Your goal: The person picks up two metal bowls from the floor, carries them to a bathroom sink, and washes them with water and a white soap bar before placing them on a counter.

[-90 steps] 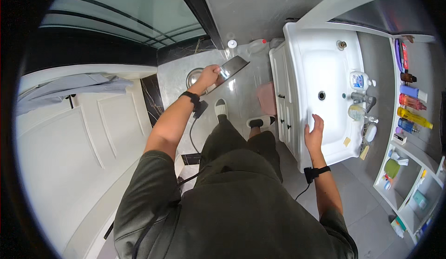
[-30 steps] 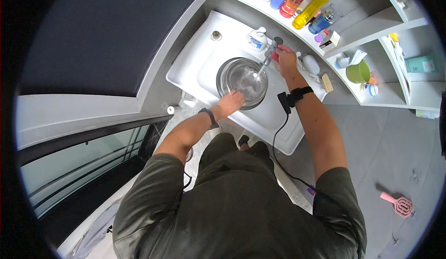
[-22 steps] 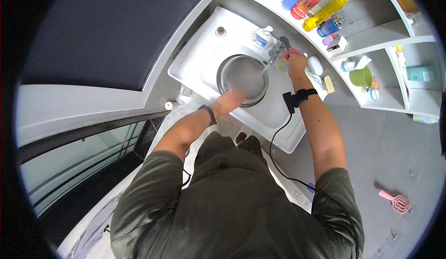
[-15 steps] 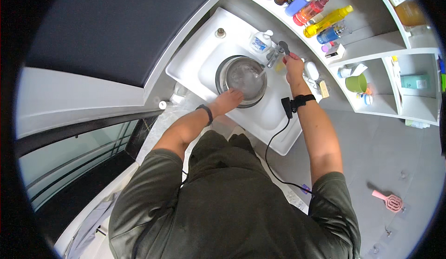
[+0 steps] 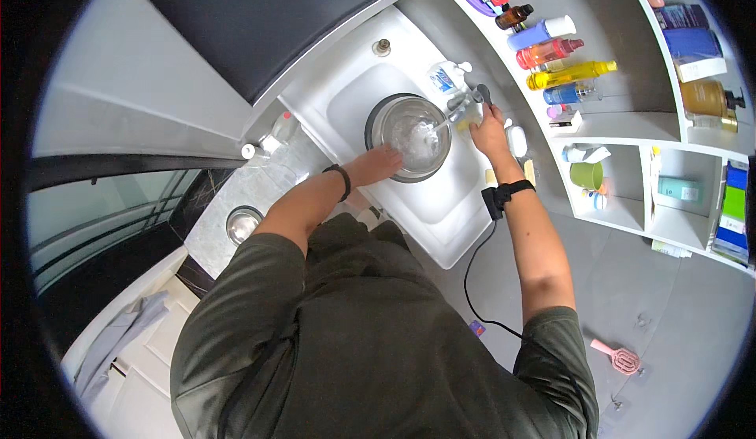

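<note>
A round metal bowl (image 5: 379, 116) with a dark outer edge sits in the white sink (image 5: 331, 100). Water runs from the faucet (image 5: 460, 108) into it, and the water inside is churning. My left hand (image 5: 375, 165) grips the bowl's near-left rim; its fingertips lie over the edge and the thumb is hidden. At the right side of the sink, my right hand (image 5: 489, 133) has its fingers closed at the dark faucet handle (image 5: 483, 92). A white pump bottle (image 5: 447, 77) with a blue label stands behind the bowl, left of the faucet.
Wall shelves (image 5: 622, 124) at the right hold several bottles and a green cup (image 5: 586, 174). Yellowish soap bars (image 5: 529, 173) lie near my right wrist. A clear bottle (image 5: 277, 133) and a small metal bowl (image 5: 243, 224) stand left on the grey counter. A cable (image 5: 468, 281) hangs from my right wrist.
The view has shifted, bringing the small metal bowl on the counter into sight. The water in the bowl splashes more strongly. Both hands stay at the bowl and the faucet.
</note>
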Action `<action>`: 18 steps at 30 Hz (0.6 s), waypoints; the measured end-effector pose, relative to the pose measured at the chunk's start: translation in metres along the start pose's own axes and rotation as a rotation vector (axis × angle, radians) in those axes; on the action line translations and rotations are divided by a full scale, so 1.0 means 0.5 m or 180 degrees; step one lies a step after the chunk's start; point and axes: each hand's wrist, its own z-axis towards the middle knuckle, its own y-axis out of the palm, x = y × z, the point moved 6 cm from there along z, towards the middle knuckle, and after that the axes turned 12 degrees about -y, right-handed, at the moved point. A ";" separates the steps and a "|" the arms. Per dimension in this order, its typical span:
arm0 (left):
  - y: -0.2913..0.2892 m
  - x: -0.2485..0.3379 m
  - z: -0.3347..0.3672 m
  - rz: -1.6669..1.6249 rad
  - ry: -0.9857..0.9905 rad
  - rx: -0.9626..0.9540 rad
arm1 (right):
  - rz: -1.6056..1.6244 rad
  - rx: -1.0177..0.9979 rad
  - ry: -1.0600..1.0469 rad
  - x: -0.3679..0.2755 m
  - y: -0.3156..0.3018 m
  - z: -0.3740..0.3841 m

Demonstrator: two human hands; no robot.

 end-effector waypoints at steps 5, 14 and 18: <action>-0.018 0.001 -0.002 0.0014 -0.0008 0.0502 | -0.0040 -0.0226 -0.0050 -0.017 -0.013 -0.007; -0.032 0.008 -0.010 -0.0089 -0.0023 0.0923 | -0.0173 0.0007 -0.0020 -0.066 -0.016 -0.052; -0.042 0.013 0.003 -0.0294 0.0012 0.0785 | 0.1502 -0.1447 0.1827 0.029 0.182 -0.159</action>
